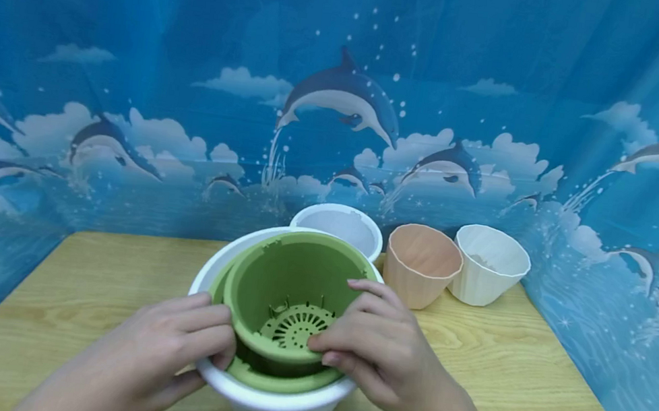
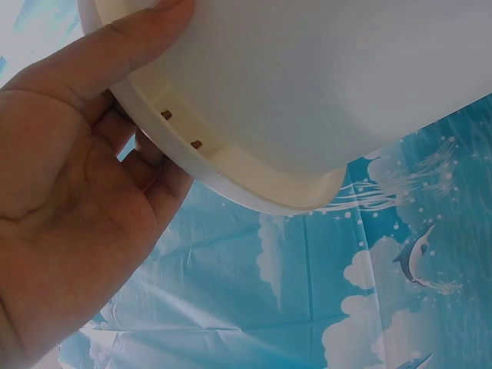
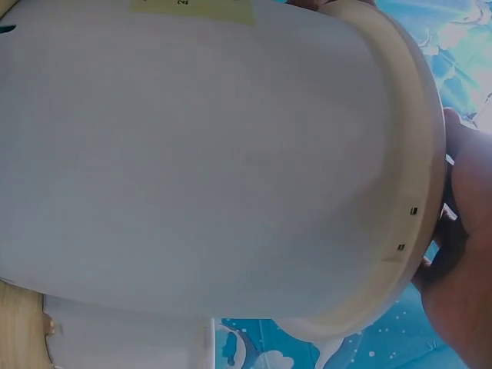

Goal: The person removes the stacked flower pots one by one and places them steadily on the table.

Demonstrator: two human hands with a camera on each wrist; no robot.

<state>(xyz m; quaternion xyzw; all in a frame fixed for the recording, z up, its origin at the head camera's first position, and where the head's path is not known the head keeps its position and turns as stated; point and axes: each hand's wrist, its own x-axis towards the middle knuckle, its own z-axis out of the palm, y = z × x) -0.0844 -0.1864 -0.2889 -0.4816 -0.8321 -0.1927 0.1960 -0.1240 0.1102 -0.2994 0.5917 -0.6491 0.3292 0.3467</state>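
Note:
A large white flowerpot [image 1: 276,403] stands on the table with a green flowerpot [image 1: 273,382] nested inside it. Within that sits a smaller green flowerpot [image 1: 298,266], tilted, its slotted bottom showing. My left hand [image 1: 167,343] grips the left rim of the white pot, fingers over the edge; the left wrist view has the thumb against the white outer wall [image 2: 292,92]. With thumb and fingers, my right hand [image 1: 380,347] pinches the right front rim of the smaller green pot. In the right wrist view the white wall hides most of that hand [image 3: 469,238].
Behind the nested pots is another white pot [image 1: 336,223]. To its right stand a peach faceted pot [image 1: 415,280] and a white faceted pot [image 1: 482,284], side by side. A blue dolphin-print curtain [image 1: 203,28] encloses the wooden table [image 1: 121,270] at the back and sides.

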